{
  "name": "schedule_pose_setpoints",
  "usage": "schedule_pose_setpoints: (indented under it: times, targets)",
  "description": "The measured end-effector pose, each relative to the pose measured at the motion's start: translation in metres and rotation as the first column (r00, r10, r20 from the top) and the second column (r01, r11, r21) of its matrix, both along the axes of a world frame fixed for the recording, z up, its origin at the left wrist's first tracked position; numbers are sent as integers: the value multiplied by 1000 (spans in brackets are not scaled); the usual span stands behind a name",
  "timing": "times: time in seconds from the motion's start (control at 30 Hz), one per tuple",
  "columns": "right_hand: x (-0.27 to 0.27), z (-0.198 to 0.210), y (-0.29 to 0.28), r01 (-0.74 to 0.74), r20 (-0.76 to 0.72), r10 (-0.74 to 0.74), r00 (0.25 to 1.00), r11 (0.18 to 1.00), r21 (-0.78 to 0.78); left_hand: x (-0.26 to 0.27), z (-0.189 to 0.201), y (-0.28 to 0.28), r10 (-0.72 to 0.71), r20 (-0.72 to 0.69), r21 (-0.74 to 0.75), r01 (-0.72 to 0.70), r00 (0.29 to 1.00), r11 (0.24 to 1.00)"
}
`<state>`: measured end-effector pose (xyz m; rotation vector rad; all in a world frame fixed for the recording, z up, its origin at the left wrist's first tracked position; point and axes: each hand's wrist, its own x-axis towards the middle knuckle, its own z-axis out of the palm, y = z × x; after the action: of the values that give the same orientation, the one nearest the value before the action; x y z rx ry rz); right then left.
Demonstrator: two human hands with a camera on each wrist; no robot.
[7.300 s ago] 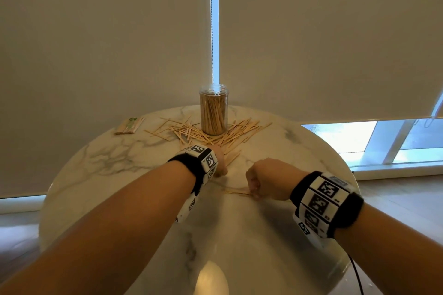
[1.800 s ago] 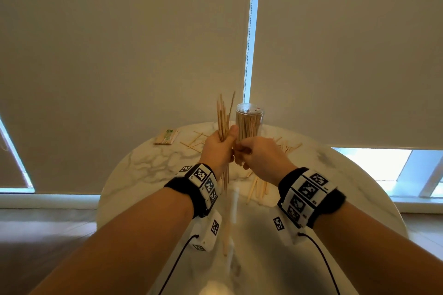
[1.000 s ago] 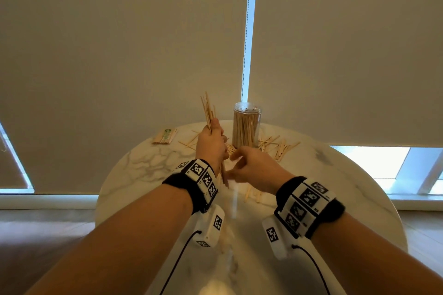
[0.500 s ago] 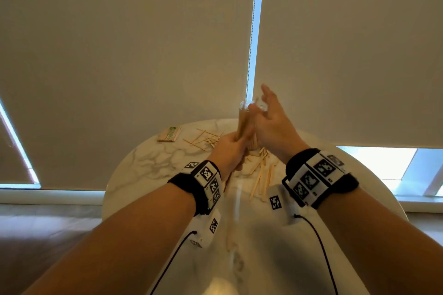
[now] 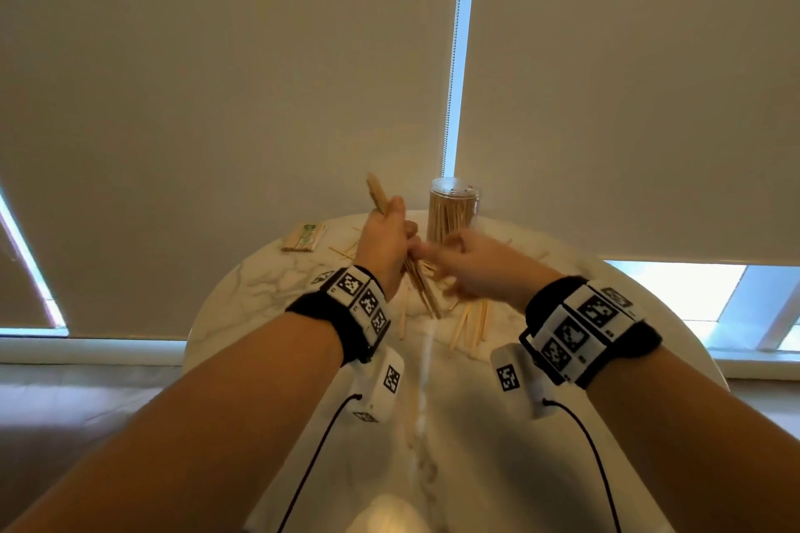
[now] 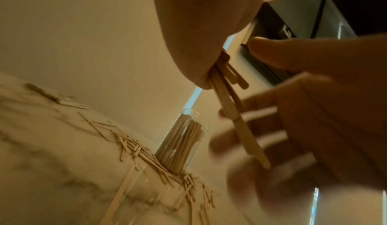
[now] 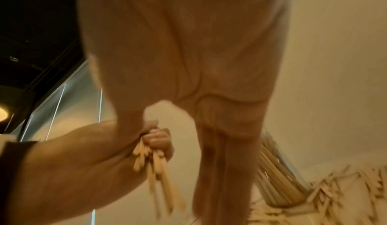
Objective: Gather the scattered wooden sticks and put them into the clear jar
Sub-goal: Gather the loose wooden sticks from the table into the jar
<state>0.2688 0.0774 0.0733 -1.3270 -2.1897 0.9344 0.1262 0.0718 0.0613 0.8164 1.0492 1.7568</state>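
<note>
The clear jar stands upright at the far middle of the round marble table, packed with wooden sticks; it also shows as the jar and the jar. My left hand grips a bundle of sticks just left of the jar, above the table. In the wrist views the bundle hangs below the left hand. My right hand reaches across to it, fingers spread and straight beside the bundle's lower ends, holding nothing that I can see.
Loose sticks lie on the marble in front of the jar and around its foot, seen as loose sticks and loose sticks. A wrapped packet of sticks sits at the far left. Roller blinds hang behind the table.
Half a second ago my right hand was up at the jar's mouth; it has dropped and moved left to the bundle. My left hand still holds the sticks, now left of the jar.
</note>
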Motion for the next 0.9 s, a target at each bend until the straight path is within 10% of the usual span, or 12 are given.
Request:
schedule_pose_setpoints:
  times: [0.13, 0.27, 0.53, 0.77, 0.9]
  targets:
    - [-7, -18, -13, -176, -90, 155, 984, 922, -344, 1, 0, -2, 21, 138, 15, -24, 990, 1000]
    - [-18, -17, -12, -178, -254, 104, 962, 941, -288, 12, -13, -10, -14, -53, -50, 12, 999, 999]
    - [-16, -16, -12, -146, 119, 132, 984, 982, 119, 18, -14, -21, -243, -116, -103, 232, 963, 967]
    - [4, -23, -10, -165, 305, 104, 947, 969, 183, -28, 13, -1, 58, 30, -71, -56, 998, 996]
    - [-2, -27, -2, -136, 360, 29, 933, 952, 275, -19, 17, -4, -195, -238, -214, 144, 951, 966]
